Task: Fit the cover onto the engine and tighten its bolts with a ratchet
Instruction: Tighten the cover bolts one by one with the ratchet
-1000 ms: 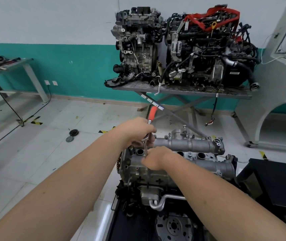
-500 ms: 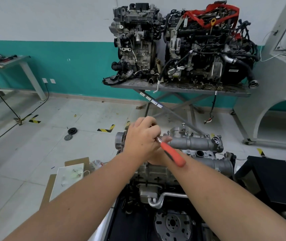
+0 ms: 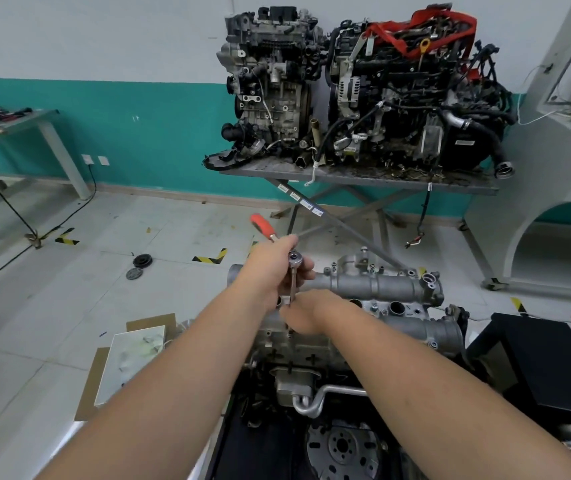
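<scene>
Engine [image 3: 312, 355] near centre, cover [image 3: 374, 289] on top. Hands over cover's left end: left hand [image 3: 277, 268] on ratchet [image 3: 292, 268], right hand [image 3: 306, 315] just nearer. Far behind, bench [image 3: 357, 174] bearing two engines. Cardboard [image 3: 128, 358] on floor, left of engine.

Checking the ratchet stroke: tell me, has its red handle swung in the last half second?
Yes. The red handle swung from over the right forearm, near side of the engine cover, to the far left, toward the floor.

wall [image 3: 138, 36]: white over teal | floor [image 3: 69, 289]: pale tiles | steel table [image 3: 363, 176]
</scene>
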The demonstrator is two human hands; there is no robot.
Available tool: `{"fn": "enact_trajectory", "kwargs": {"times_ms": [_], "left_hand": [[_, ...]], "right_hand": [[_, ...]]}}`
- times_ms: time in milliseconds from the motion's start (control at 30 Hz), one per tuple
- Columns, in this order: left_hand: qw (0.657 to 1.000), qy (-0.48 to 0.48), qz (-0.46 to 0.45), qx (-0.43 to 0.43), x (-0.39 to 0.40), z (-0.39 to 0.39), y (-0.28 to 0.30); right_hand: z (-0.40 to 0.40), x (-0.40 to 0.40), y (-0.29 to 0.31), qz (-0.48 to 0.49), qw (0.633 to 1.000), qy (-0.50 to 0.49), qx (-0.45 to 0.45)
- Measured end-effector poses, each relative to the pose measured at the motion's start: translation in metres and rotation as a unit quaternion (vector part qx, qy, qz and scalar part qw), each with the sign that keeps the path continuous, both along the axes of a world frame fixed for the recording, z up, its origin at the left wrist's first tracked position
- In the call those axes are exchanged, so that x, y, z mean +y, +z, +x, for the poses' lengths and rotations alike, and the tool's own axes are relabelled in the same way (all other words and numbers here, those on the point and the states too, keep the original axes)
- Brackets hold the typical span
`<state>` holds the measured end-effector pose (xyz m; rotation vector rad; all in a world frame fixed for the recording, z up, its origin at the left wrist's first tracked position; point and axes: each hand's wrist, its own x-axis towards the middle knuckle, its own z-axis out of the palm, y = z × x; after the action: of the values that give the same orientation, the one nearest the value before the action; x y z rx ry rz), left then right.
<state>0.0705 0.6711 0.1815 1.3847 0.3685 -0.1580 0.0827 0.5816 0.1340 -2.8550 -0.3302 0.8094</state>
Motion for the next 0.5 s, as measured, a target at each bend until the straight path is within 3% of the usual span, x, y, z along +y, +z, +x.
{"fn": "enact_trajectory", "kwargs": {"times_ms": [133,267,333,500], "left_hand": [[0.967,-0.136,0.209,0.042,0.012,0.006,0.023],[0.931,-0.168,0.321,0.042,0.013,0.008,0.035],[0.872,-0.204,0.444,0.013,0.012,0.01,0.038],[0.655,-0.268,0.694,-0.134,0.003,0.008,0.038]], "right_hand": [[-0.004,-0.002,0.0,-0.018,0.999,0.048,0.002],[-0.006,0.0,-0.002,-0.014,0.998,0.062,-0.006],[-0.006,0.0,-0.002,-0.013,0.998,0.065,-0.003],[-0.005,0.0,-0.005,-0.023,0.996,0.083,-0.01]]}}
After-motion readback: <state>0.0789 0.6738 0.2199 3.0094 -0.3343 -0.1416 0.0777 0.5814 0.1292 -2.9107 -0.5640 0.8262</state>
